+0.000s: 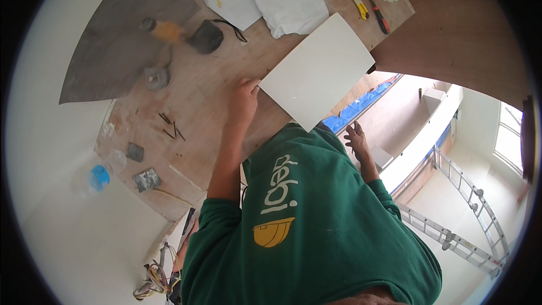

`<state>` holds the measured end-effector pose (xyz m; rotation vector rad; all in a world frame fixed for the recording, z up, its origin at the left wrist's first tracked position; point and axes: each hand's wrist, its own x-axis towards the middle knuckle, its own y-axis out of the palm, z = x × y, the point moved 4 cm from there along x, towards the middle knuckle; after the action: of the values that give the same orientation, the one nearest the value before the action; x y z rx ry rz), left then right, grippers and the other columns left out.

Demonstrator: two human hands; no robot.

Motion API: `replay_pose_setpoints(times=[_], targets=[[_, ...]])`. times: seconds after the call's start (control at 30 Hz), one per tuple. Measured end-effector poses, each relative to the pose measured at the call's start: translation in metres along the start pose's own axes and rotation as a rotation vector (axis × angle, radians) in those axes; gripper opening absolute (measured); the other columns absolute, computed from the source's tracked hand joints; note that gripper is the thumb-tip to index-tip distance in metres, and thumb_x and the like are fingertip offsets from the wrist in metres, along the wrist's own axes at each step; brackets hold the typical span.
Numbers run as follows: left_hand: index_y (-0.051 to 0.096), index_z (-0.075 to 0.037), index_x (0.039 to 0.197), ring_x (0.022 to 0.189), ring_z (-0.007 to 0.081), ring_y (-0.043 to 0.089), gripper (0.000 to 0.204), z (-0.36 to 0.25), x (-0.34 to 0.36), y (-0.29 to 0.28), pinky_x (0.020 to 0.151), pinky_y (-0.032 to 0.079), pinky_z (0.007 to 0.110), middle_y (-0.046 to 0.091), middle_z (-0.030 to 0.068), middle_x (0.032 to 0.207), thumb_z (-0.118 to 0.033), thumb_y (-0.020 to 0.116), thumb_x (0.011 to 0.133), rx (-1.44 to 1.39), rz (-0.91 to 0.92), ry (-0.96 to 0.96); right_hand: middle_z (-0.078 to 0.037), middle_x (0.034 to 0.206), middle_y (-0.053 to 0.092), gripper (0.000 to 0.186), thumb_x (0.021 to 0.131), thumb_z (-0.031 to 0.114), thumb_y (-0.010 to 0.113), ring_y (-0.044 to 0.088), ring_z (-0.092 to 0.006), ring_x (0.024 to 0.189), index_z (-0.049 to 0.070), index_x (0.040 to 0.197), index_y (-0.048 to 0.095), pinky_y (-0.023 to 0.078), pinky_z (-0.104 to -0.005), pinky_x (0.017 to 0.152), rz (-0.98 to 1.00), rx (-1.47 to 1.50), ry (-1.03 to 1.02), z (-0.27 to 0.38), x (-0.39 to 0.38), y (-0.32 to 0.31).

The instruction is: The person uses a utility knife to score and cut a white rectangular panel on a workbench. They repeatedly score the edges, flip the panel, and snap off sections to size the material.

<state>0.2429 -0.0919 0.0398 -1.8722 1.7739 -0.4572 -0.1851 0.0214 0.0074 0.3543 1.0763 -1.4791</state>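
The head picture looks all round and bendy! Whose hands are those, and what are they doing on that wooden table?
There's no robot here, just a person with two bare hands. A wide camera on their head looks down, so straight things bend near the edges. The left hand holds a white panel by its edge. The right hand is open and looks empty. On the wooden table lie a yellow utility knife and some screws or nails. The green sweatshirt is the person's own.

On the counter (197, 90), screws (175, 130) lie left of the panel (319, 70), a utility knife (354, 0) beyond it beside another tool (382, 21).
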Motion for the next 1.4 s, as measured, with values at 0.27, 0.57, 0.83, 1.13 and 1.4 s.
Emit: replay_pose_setpoints(times=[0.27, 0.57, 0.83, 1.13, 1.4], targets=[[0.069, -0.004, 0.107, 0.093, 0.0345, 0.066, 0.019, 0.002, 0.000, 0.003, 0.079, 0.054, 0.042, 0.066, 0.0156, 0.105, -0.003, 0.058, 0.091, 0.215, 0.008, 0.146, -0.021, 0.130, 0.058, 0.085, 0.096, 0.045, 0.059, 0.066, -0.0310, 0.106, -0.002, 0.155, 0.023, 0.057, -0.0371, 0.074, 0.034, 0.021, -0.010, -0.002, 0.006, 0.011], [0.068, -0.004, 0.109, 0.093, 0.0377, 0.065, 0.021, 0.000, 0.012, 0.009, 0.081, 0.054, 0.044, 0.066, 0.0143, 0.101, -0.004, 0.058, 0.091, 0.364, 0.016, 0.122, -0.029, 0.119, 0.062, 0.074, 0.096, 0.041, 0.059, 0.070, -0.0293, 0.096, -0.003, 0.150, 0.035, 0.055, -0.0393, 0.075, -0.030, 0.044, -0.206, 0.014, 0.024, 0.019], [0.072, 0.000, 0.104, 0.082, 0.0161, 0.066, 0.017, 0.031, 0.059, -0.024, 0.072, 0.057, 0.029, 0.069, 0.0084, 0.096, -0.009, 0.062, 0.094, -0.369, 0.193, -0.442, -0.019, 0.131, 0.058, 0.070, 0.101, 0.044, 0.052, 0.064, -0.0269, 0.105, 0.000, 0.151, 0.032, 0.054, -0.0384, 0.081, -0.006, 0.383, -0.047, 0.059, 0.005, 0.028], [0.072, 0.003, 0.100, 0.081, 0.0162, 0.065, 0.020, -0.027, 0.086, -0.038, 0.072, 0.052, 0.032, 0.070, 0.0074, 0.091, -0.015, 0.065, 0.094, 0.251, 0.226, 0.051, -0.022, 0.129, 0.058, 0.081, 0.100, 0.050, 0.048, 0.064, -0.0309, 0.109, -0.003, 0.156, 0.022, 0.054, -0.0401, 0.084, 0.102, 0.372, -0.111, 0.082, 0.021, 0.080], [0.069, 0.005, 0.108, 0.094, 0.0302, 0.065, 0.037, -0.050, 0.112, 0.004, 0.086, 0.050, 0.041, 0.070, 0.0176, 0.100, -0.028, 0.071, 0.092, 0.217, -0.139, 0.132, -0.023, 0.134, 0.055, 0.084, 0.101, 0.053, 0.046, 0.062, -0.0335, 0.112, -0.003, 0.156, 0.019, 0.054, -0.0412, 0.085, 0.020, 0.722, -0.087, 0.076, 0.025, 0.081]])
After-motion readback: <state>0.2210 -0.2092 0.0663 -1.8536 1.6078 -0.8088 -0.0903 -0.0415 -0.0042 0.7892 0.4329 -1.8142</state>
